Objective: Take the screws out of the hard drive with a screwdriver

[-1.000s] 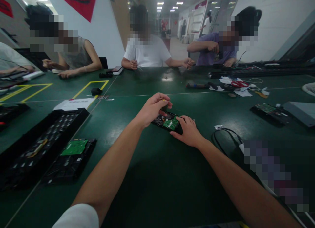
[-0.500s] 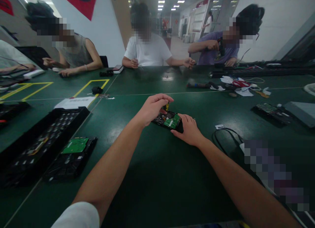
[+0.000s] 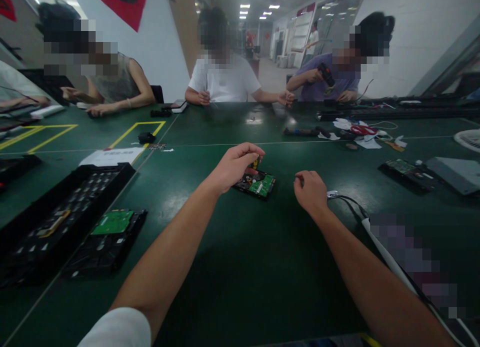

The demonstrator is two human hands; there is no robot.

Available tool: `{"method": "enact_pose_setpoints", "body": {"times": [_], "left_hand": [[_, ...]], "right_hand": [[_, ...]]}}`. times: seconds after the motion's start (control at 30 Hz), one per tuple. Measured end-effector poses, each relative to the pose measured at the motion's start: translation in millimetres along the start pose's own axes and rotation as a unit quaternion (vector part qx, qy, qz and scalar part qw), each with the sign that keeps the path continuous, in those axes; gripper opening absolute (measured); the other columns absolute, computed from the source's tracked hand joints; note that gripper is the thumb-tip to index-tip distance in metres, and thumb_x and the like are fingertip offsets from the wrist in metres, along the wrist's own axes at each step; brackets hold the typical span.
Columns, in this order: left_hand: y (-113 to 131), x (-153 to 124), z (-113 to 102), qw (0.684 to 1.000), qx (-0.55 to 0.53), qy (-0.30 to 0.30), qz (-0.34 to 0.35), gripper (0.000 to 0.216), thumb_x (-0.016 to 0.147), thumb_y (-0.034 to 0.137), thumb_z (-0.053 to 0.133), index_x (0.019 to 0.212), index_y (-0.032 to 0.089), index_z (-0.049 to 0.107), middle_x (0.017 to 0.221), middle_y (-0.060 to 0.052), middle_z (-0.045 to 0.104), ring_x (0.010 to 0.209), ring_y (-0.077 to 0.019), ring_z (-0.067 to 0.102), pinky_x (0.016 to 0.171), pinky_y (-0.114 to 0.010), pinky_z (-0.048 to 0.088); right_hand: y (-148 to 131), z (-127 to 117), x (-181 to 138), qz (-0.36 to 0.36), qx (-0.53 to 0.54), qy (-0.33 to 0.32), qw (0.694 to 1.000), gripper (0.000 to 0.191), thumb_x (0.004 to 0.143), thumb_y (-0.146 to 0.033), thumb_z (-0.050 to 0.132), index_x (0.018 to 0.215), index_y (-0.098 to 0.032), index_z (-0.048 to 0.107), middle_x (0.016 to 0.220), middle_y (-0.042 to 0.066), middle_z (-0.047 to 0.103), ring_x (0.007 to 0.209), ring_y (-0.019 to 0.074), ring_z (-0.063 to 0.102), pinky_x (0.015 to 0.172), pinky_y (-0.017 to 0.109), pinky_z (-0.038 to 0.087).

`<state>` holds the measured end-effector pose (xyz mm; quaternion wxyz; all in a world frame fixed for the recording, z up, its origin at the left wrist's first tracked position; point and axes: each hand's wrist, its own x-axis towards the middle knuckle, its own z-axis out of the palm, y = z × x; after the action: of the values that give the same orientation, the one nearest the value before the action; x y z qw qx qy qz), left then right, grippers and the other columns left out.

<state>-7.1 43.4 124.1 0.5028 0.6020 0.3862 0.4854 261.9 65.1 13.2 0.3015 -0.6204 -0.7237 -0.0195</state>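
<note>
**Status at this moment**

1. Hard drive (image 3: 257, 183): lies flat on the green surface (image 3: 240, 267), centre of the scene, with its green circuit board (image 3: 261, 185) facing up.
2. Left hand (image 3: 234, 167): fingers drawn together and clamped on a small yellow-and-black tool (image 3: 255, 162). The tool stands roughly upright over the far left part of the hard drive. Whether its tip touches the drive is hidden by the fingers.
3. Right hand (image 3: 311, 191): rests on the surface to the right of the hard drive, apart from it. The fingers are curled in toward the thumb. Whether they pinch something small cannot be told.
4. Cable (image 3: 347, 199): black, looping just to the right of the right hand.

**Progress (judgement)**

- The circuit board is still seated on the drive, so the work on it looks to be at an early or middle stage.
- No loose screws can be made out beside the drive.

**Surroundings**

- Near left: a black tray (image 3: 56, 217), with a second drive (image 3: 112, 224), board up, just beside it.
- Far right: a third drive (image 3: 403, 168).
- Far side: 3 co-workers sit, each with their own hands busy.
</note>
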Motion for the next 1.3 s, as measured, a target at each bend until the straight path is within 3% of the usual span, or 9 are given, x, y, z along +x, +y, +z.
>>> {"method": "enact_pose_setpoints", "body": {"times": [0.1, 0.37, 0.73, 0.93, 1.3], "left_hand": [[0, 0, 0, 1.000, -0.001, -0.001, -0.001, 0.015, 0.091, 0.027, 0.063, 0.098, 0.018, 0.072, 0.098, -0.006, 0.065, 0.090, -0.0163, 0.063, 0.068, -0.025, 0.060], [-2, 0, 0, 1.000, 0.008, -0.006, 0.000, 0.017, 0.090, 0.031, 0.065, 0.100, 0.018, 0.072, 0.101, -0.007, 0.066, 0.094, -0.0174, 0.063, 0.070, -0.025, 0.060], [-3, -1, 2, 1.000, 0.012, -0.007, 0.004, 0.017, 0.090, 0.030, 0.066, 0.100, 0.019, 0.074, 0.101, -0.007, 0.067, 0.093, -0.0175, 0.063, 0.070, -0.026, 0.060], [-5, 1, 1, 1.000, 0.001, 0.000, 0.008, 0.021, 0.089, 0.036, 0.070, 0.101, 0.019, 0.074, 0.103, -0.007, 0.067, 0.096, -0.0182, 0.063, 0.070, -0.026, 0.059], [-6, 1, 1, 0.999, 0.043, -0.013, 0.016, 0.030, 0.090, 0.045, 0.072, 0.100, 0.017, 0.071, 0.096, -0.005, 0.067, 0.084, -0.0140, 0.061, 0.069, -0.024, 0.055]], "right_hand": [[12, 7, 0, 0.004, -0.032, -0.027, 0.999, 0.026, 0.099, -0.027, 0.051, 0.108, -0.017, 0.073, 0.108, 0.015, 0.069, 0.103, 0.0293, 0.063, 0.092, 0.041, 0.049], [12, 11, 2, 0.023, -0.098, -0.088, 0.991, 0.029, 0.102, -0.030, 0.052, 0.113, -0.016, 0.075, 0.111, 0.017, 0.068, 0.105, 0.0298, 0.062, 0.091, 0.041, 0.048], [15, 13, 4, 0.025, -0.064, -0.108, 0.992, 0.022, 0.103, -0.025, 0.054, 0.108, -0.018, 0.074, 0.108, 0.012, 0.069, 0.102, 0.0268, 0.062, 0.089, 0.038, 0.047], [15, 12, 4, 0.019, -0.060, -0.101, 0.993, 0.021, 0.103, -0.032, 0.058, 0.109, -0.019, 0.074, 0.109, 0.013, 0.068, 0.104, 0.0280, 0.061, 0.092, 0.039, 0.046], [13, 16, 7, 0.012, -0.059, -0.122, 0.991, 0.021, 0.104, -0.025, 0.053, 0.104, -0.020, 0.073, 0.104, 0.011, 0.068, 0.095, 0.0254, 0.063, 0.084, 0.038, 0.047]]}}
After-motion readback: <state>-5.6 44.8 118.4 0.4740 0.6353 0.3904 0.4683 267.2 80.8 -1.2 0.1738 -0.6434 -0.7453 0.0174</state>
